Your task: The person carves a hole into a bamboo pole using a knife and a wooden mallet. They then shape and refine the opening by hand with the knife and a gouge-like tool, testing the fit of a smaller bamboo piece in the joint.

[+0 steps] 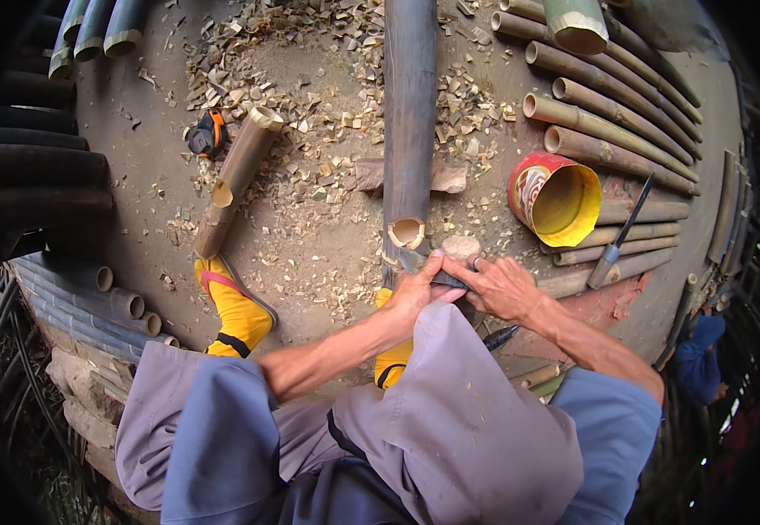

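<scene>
My left hand (415,290) and my right hand (501,290) meet just above my raised knee. Both are closed round a dark, flat, blade-like piece (448,280), whose kind I cannot make out, since the fingers cover much of it. Right in front of them is the cut, hollow end of a thick dark bamboo pole (408,175). That pole runs away from me over a stone block (448,177), and its near end has a pale notched rim. Below my right hand shows a black handle (501,337), partly hidden by my trouser leg.
A short notched bamboo piece (238,171) leans by my yellow-socked left foot (238,306), near an orange-and-black tape measure (208,134). To the right are a red tin (530,188), a knife (622,232) and several bamboo poles (607,114). Wood chips (310,52) cover the ground.
</scene>
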Tool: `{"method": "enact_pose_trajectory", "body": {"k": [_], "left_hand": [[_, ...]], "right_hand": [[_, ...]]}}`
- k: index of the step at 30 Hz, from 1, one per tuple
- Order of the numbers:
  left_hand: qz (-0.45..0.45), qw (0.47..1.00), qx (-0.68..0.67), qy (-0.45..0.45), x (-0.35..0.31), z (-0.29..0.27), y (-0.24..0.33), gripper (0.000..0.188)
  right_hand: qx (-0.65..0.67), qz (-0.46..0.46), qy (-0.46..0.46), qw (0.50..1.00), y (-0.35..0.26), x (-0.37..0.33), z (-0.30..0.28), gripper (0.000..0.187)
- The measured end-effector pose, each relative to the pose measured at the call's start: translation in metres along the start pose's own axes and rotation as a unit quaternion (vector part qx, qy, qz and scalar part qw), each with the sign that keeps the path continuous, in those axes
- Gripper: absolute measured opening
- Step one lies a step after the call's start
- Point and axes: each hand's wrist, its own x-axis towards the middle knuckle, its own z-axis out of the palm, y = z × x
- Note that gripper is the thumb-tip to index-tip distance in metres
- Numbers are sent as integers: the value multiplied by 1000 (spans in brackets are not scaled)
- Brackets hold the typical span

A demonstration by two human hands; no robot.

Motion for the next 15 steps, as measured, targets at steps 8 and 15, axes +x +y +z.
{"method": "enact_pose_trajectory", "body": {"k": [8, 15], "left_hand": [[-44, 905, 410, 106, -11, -14, 51, 32], [24, 905, 420, 59, 13, 16, 45, 38]], "right_hand": [[446, 195, 194, 852, -88, 29, 76, 67], [194, 204, 187, 941, -33, 12, 19, 54]]}}
